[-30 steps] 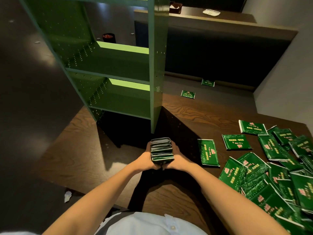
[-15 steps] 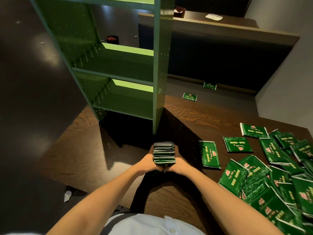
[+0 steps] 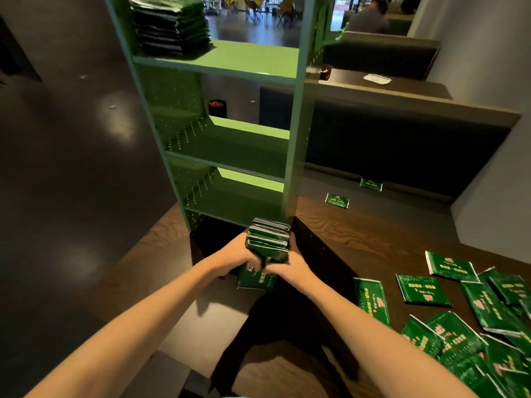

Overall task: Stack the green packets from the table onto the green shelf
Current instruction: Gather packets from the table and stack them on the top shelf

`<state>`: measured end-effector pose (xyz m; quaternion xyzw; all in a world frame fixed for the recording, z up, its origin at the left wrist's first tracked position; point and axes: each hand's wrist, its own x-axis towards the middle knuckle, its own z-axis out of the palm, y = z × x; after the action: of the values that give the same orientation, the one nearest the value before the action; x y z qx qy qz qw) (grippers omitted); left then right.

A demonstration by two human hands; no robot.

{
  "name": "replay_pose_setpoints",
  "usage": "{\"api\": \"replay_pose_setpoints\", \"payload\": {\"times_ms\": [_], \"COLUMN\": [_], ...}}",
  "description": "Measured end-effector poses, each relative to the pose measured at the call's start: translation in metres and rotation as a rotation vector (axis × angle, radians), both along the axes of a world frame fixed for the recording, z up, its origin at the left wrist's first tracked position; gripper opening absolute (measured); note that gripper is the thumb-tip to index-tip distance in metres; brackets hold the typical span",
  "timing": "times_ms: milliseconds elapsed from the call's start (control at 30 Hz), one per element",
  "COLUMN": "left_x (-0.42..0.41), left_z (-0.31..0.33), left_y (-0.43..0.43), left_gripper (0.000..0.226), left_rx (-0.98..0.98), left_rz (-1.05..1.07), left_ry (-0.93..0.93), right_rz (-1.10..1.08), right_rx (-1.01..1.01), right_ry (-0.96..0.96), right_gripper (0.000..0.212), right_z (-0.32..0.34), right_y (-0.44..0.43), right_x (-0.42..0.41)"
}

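Note:
Both hands clasp one thick stack of green packets (image 3: 268, 239) in front of the green shelf (image 3: 298, 110), level with its lowest board. My left hand (image 3: 232, 255) grips the stack's left side and my right hand (image 3: 288, 264) grips its right side. One packet (image 3: 254, 278) hangs loose under the hands. A tall pile of packets (image 3: 172, 24) sits on the upper shelf board at the left. Several loose green packets (image 3: 477, 326) lie spread on the wooden table (image 3: 359, 242) to the right.
Two stray packets (image 3: 337, 200) (image 3: 371, 184) lie at the table's far edge by a dark bench back. A counter behind holds a white dish (image 3: 377, 79) and a dark cup (image 3: 326, 71). The two middle shelf boards hold nothing. Dark floor lies to the left.
The view has tilted up, so the upper shelf board with its pile now shows. Both hands have lifted the stack toward the shelf, and one packet now dangles below them.

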<state>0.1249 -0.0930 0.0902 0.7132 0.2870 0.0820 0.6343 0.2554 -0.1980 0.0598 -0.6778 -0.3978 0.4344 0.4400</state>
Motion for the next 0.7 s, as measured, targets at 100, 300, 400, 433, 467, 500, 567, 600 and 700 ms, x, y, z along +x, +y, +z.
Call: {"api": "replay_pose_setpoints", "payload": {"times_ms": [100,300,400,433,467,500,567,600,700], "left_x": [-0.013,-0.035,-0.038,-0.04,-0.041,-0.04,-0.035,-0.032,-0.025], "left_z": [0.042,0.128,0.169,0.184,0.196,0.21,0.233,0.244,0.272], "left_y": [0.012,0.029,0.032,0.031,0.034,0.037,0.044,0.049,0.057], "left_gripper": [0.073,0.084,0.075,0.068,0.063,0.062,0.065,0.068,0.073], "left_rx": [0.027,0.014,-0.004,-0.054,-0.087,-0.1,-0.072,-0.037,0.003], "left_rz": [0.051,0.245,0.238,0.232,0.224,0.233,0.266,0.289,0.359], "left_ry": [-0.082,-0.275,-0.31,-0.312,-0.312,-0.3,-0.274,-0.284,-0.302], "right_rz": [-0.019,-0.062,-0.012,0.026,0.07,0.104,0.121,0.103,0.022], "right_rx": [0.205,0.486,0.569,0.564,0.541,0.506,0.47,0.495,0.543], "right_ry": [0.061,0.312,0.321,0.326,0.34,0.347,0.382,0.385,0.356], "right_gripper": [0.074,0.063,0.064,0.061,0.056,0.05,0.036,0.032,0.074], "right_z": [0.039,0.125,0.164,0.177,0.189,0.199,0.222,0.234,0.266], "right_y": [0.023,0.065,0.076,0.078,0.08,0.084,0.09,0.095,0.111], "right_x": [-0.017,-0.044,-0.049,-0.05,-0.051,-0.051,-0.052,-0.052,-0.046]}}
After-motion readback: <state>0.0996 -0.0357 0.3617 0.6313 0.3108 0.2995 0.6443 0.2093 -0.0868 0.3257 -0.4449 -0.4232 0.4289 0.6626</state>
